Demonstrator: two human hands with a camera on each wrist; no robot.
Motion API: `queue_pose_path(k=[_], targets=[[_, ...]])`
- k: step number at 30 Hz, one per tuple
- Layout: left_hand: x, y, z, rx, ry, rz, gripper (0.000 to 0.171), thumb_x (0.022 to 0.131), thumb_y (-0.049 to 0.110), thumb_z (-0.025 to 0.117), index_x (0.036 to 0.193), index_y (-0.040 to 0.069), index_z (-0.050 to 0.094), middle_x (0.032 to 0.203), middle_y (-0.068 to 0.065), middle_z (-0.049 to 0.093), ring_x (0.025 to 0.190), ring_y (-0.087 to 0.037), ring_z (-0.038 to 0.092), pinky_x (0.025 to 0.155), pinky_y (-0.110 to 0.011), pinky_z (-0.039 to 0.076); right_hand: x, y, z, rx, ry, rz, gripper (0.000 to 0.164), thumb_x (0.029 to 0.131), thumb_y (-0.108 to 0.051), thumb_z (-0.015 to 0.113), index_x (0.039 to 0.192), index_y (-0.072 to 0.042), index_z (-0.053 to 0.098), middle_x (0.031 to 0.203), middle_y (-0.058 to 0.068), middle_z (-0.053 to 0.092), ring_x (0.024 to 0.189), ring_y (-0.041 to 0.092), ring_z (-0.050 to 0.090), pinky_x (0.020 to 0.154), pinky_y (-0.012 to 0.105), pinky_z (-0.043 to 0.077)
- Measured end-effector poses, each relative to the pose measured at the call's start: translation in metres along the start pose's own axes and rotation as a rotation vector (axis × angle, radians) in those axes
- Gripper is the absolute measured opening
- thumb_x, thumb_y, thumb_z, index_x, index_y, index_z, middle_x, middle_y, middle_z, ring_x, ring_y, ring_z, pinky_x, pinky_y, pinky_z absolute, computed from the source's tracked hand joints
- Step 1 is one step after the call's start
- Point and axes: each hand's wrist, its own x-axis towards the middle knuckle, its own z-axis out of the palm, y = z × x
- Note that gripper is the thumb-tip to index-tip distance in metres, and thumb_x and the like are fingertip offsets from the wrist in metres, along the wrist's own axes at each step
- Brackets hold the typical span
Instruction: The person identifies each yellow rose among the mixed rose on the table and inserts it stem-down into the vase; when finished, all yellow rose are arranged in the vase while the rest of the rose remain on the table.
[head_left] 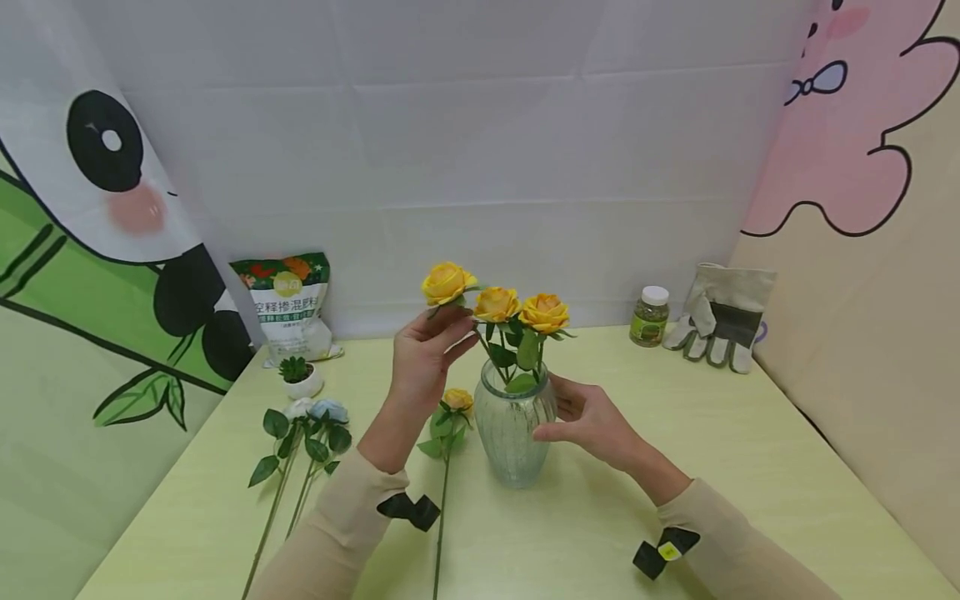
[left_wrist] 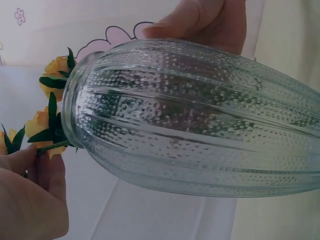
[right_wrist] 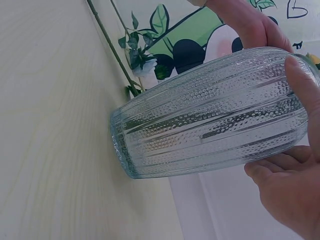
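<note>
My left hand [head_left: 426, 357] pinches the stem of a yellow rose [head_left: 447, 283] just left of the vase mouth; in the left wrist view its fingers [left_wrist: 59, 175] close on the green stem. The ribbed, dimpled glass vase [head_left: 512, 437] stands upright on the table. My right hand [head_left: 596, 421] holds it from the right, thumb in front and fingers [right_wrist: 277, 162] round the other side. Two more yellow roses, one in the middle [head_left: 497, 305] and one on the right [head_left: 545, 313], stand in the vase. How far the held stem reaches into the vase cannot be made out.
One yellow rose [head_left: 457, 400] lies on the table [head_left: 750, 483] left of the vase. Further left lie a blue rose [head_left: 328, 410] and a white one [head_left: 298, 407]. Behind are a potted succulent [head_left: 300, 379], a printed bag [head_left: 291, 308], a jar [head_left: 649, 317] and gloves [head_left: 723, 317].
</note>
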Motion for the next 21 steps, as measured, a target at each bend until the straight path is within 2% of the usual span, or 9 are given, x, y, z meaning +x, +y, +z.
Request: queue_pose_path(k=[8, 13, 16, 21], targets=[[-0.002, -0.016, 0.002, 0.101, -0.035, -0.025, 0.032, 0.091, -0.013, 0.063, 0.097, 0.016, 0.076, 0.093, 0.001, 0.074, 0.094, -0.017, 0.072, 0.092, -0.041, 0.056, 0.000, 0.000, 0.000, 0.000, 0.001, 0.006, 0.091, 0.083, -0.023, 0.085, 0.153, 0.004, 0.033, 0.155, 0.019, 0.038, 0.137, 0.033, 0.045, 0.107, 0.034, 0.043], [-0.003, -0.024, 0.001, 0.182, -0.053, -0.045, 0.020, 0.090, -0.009, 0.067, 0.107, -0.001, 0.073, 0.094, 0.002, 0.075, 0.098, -0.015, 0.070, 0.097, -0.038, 0.053, 0.001, 0.001, 0.000, -0.001, 0.001, 0.014, 0.091, 0.084, -0.024, 0.084, 0.153, 0.003, 0.033, 0.154, 0.018, 0.039, 0.137, 0.033, 0.045, 0.108, 0.034, 0.042], [-0.003, -0.026, 0.001, 0.225, -0.062, -0.051, 0.023, 0.090, -0.007, 0.069, 0.113, -0.010, 0.069, 0.095, 0.002, 0.075, 0.102, -0.016, 0.069, 0.099, -0.037, 0.052, 0.001, 0.001, 0.000, -0.006, -0.002, 0.021, 0.091, 0.084, -0.025, 0.084, 0.154, 0.002, 0.032, 0.154, 0.017, 0.040, 0.137, 0.032, 0.045, 0.108, 0.035, 0.042], [-0.003, -0.028, 0.000, 0.258, -0.087, -0.063, 0.017, 0.091, -0.005, 0.069, 0.107, -0.006, 0.072, 0.097, 0.001, 0.075, 0.108, -0.020, 0.066, 0.100, -0.039, 0.051, 0.001, 0.002, 0.000, -0.012, -0.004, 0.023, 0.091, 0.084, -0.025, 0.084, 0.154, 0.001, 0.032, 0.154, 0.016, 0.040, 0.137, 0.032, 0.045, 0.109, 0.037, 0.042]])
